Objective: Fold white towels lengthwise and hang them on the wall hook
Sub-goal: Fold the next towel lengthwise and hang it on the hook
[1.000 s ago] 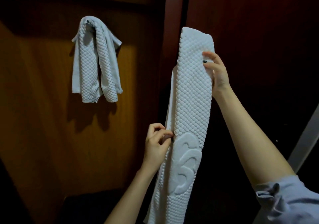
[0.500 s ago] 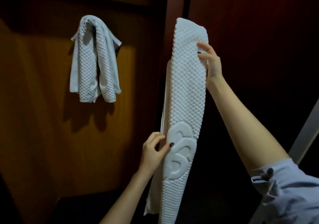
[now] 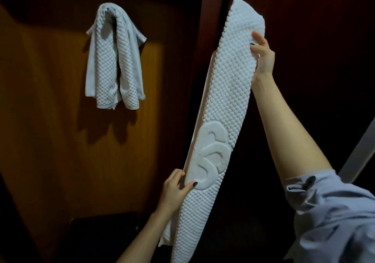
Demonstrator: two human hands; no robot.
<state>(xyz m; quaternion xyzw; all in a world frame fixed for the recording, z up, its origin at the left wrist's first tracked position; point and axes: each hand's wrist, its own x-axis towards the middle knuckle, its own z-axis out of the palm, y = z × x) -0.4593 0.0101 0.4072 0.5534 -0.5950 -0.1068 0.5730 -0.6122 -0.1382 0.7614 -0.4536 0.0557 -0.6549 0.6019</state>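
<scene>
— Where are our hands?
— Well apart, both on the towel [image 3: 225, 92]. Our right hand [image 3: 262, 58], up at two o'clock, grips its right edge near the top, thumb on the front and fingers behind the cloth.
— And the left?
— Our left hand [image 3: 174, 189], down near six o'clock, pinches the left edge beside the raised emblem [image 3: 211, 151], thumb pressed on the front.
— How does the towel lie?
— We hold it up as a long narrow band, folded lengthwise. It tilts, its top toward one o'clock and its lower end running out of view at six.
— What lies beyond?
— At ten o'clock a hung towel [image 3: 113, 70] drapes over the hook [image 3: 108, 9] on the wall [image 3: 50, 120], both ends hanging down. Our sleeve [image 3: 334, 212] shows at four o'clock.
</scene>
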